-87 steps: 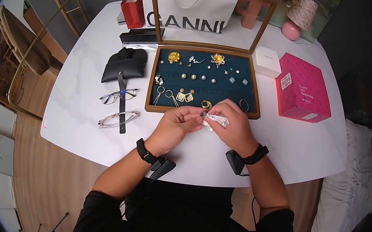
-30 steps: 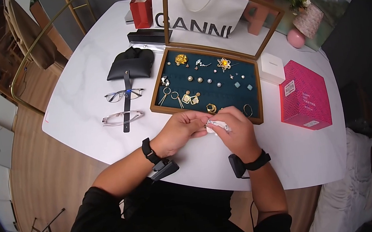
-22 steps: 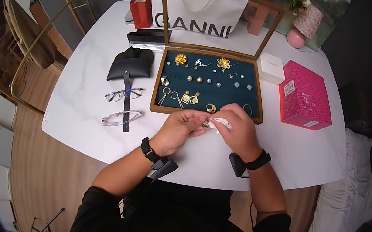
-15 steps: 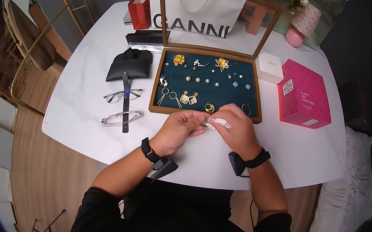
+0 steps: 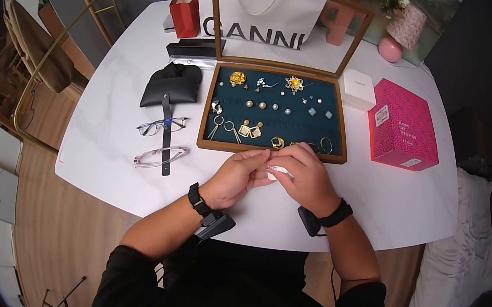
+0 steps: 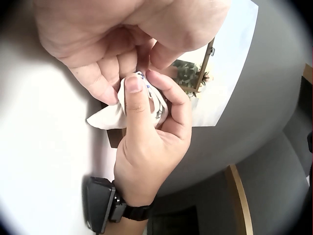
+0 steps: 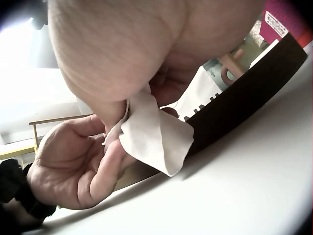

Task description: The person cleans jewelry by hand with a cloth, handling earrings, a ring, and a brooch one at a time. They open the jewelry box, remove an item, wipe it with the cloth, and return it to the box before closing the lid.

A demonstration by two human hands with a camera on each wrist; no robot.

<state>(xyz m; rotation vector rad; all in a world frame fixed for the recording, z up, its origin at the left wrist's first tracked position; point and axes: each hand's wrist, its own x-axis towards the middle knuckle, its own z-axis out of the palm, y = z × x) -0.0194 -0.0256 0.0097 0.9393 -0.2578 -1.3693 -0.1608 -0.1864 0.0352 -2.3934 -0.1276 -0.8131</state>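
In front of the open wooden jewelry case (image 5: 202,142), both hands meet over the white table. The right hand (image 5: 308,179) pinches a small white cloth (image 5: 278,172) between thumb and fingers; blue marks show on the cloth (image 6: 113,116) in the left wrist view. The left hand (image 5: 234,178) has thumb and index fingertips together at the cloth's side, its other fingers under it. Whatever small thing lies between its fingertips is hidden. In the right wrist view the cloth (image 7: 159,139) hangs in folds over the left fingers.
Black glasses (image 5: 161,126) and clear-framed glasses (image 5: 161,157) lie left of the case, below a black pouch (image 5: 170,86). A pink box (image 5: 401,127) and a white box (image 5: 357,90) stand to its right, a paper bag (image 5: 268,17) behind. Earrings and brooches fill the case.
The right hand has shifted slightly left and turned, closing more over the cloth. Less cloth shows, and the silvery piece seen at the left fingertips earlier is out of sight.
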